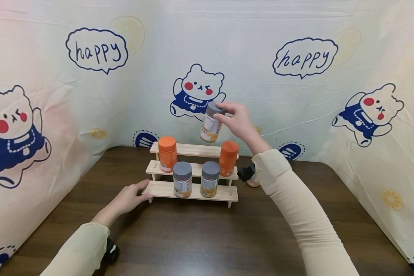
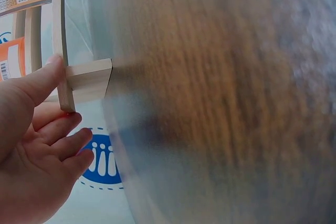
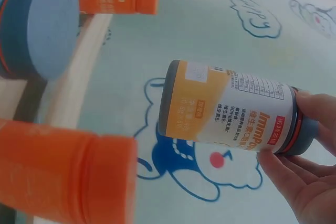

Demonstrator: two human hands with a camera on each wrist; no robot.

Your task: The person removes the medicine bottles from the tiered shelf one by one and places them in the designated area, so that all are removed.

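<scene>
My right hand [image 1: 239,120] grips a grey-lidded supplement bottle [image 3: 226,108] by its cap, slightly tilted, in the air above the top step of a three-step wooden rack [image 1: 158,188]. With thumb and fingers my left hand [image 1: 129,197] pinches the left end of the rack's bottom step, as the left wrist view shows closely. Two grey-lidded bottles, a left one [image 1: 183,180] and a right one [image 1: 209,180], stand on the bottom step. On the middle step are two orange bottles, one at the left [image 1: 167,155] and one at the right [image 1: 229,159].
Another bottle [image 1: 253,181] stands on the brown table [image 1: 193,237] right of the rack, mostly hidden behind the right wrist's black camera [image 1: 246,172]. A printed cloth [image 1: 248,46] with cartoon bears hangs behind the table and along both sides.
</scene>
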